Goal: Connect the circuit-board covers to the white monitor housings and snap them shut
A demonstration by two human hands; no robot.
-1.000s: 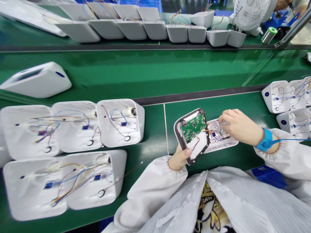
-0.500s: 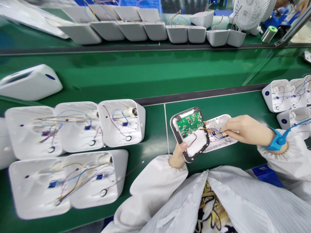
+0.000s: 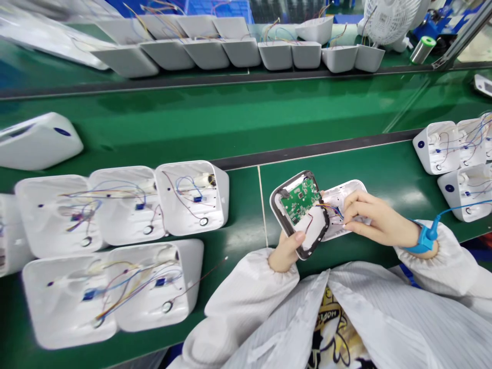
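My left hand (image 3: 287,250) grips the lower edge of a white cover (image 3: 273,211) with a dark gasket rim, tilted up, its thumb on the inner side. A green circuit board (image 3: 301,200) sits inside the cover. Thin coloured wires (image 3: 333,208) run from the board towards a white housing (image 3: 342,190) lying on the bench just to the right. Over that housing, my right hand (image 3: 369,218) has thumb and index finger pinched on what looks like a thin wire; the other fingers are curled. A blue wrist strap (image 3: 425,238) with a cord circles my right wrist.
Several open white housings (image 3: 226,202) with wires and small round parts stand at the left. More housings (image 3: 426,146) are at the far right. A closed white casing (image 3: 42,146) lies on the green strip behind. Grey-white shells (image 3: 240,54) line the back shelf beside a fan (image 3: 388,20).
My right hand has shifted left and slightly down, its fingers changing position at the wires. The left thumb sits a little further over the cover. The closed casing at the left has slid left.
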